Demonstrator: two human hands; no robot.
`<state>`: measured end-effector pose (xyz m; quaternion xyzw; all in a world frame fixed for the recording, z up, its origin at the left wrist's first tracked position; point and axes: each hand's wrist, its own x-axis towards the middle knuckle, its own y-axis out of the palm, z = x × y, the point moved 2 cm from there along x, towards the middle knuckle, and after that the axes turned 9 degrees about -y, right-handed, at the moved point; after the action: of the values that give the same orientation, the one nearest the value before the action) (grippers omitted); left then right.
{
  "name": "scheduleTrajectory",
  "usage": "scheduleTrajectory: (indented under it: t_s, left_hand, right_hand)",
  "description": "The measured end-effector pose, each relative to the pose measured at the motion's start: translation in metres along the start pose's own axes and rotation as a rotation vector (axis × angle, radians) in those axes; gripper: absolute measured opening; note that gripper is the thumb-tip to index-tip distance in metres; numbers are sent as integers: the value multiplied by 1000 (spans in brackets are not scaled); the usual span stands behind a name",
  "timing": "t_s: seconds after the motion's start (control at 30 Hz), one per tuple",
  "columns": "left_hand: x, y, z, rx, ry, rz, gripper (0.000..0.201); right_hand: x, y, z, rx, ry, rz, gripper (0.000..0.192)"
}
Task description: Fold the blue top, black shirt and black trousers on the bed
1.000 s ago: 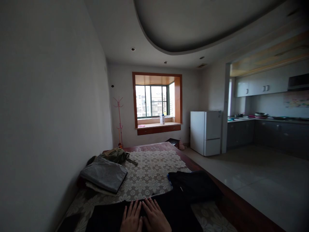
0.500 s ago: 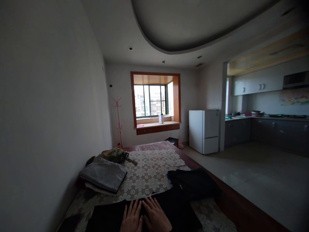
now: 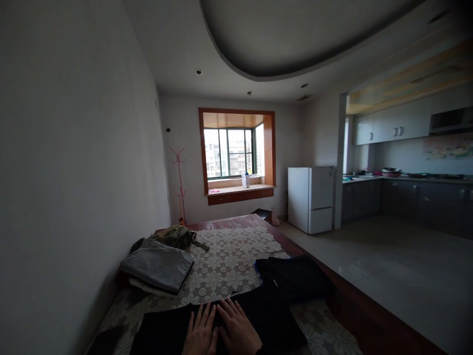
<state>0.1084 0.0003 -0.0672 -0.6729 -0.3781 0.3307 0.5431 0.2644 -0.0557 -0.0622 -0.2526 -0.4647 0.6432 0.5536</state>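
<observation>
A black garment (image 3: 162, 328) is spread over the near part of the table; its exact kind is hard to make out in the dim light. My left hand (image 3: 201, 328) lies flat on it, fingers stretched forward and a little apart. Close beside, my right hand (image 3: 238, 325) also rests flat on the black cloth, its fingers spread. Neither hand grips anything. A folded dark garment (image 3: 299, 278) with a blue edge lies to the right, touching or overlapping the black cloth.
The dark red wooden table (image 3: 354, 315) carries a floral lace tablecloth (image 3: 221, 266). Folded grey clothes (image 3: 158, 266) and a green bag (image 3: 175, 236) lie at the left by the wall. A white fridge (image 3: 310, 197) and a pink coat stand (image 3: 180, 182) stand farther back.
The view has shifted very slightly. Both hands stay flat in the same place on the black garment.
</observation>
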Motion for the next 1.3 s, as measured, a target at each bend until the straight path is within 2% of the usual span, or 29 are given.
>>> scheduleTrajectory:
  t_s: [0.37,0.63,1.3]
  left_hand:
    - [-9,-18,-11,10,-32,38,63]
    - [-9,-15,-10,-6,-33,39,64]
    - [-14,-23,-12,2,-37,45,64]
  right_hand:
    - [-2,1,7,-63,6,-23,58]
    - [-1,-6,13,-64,22,21,58]
    - [-2,-9,15,-33,38,-17,58]
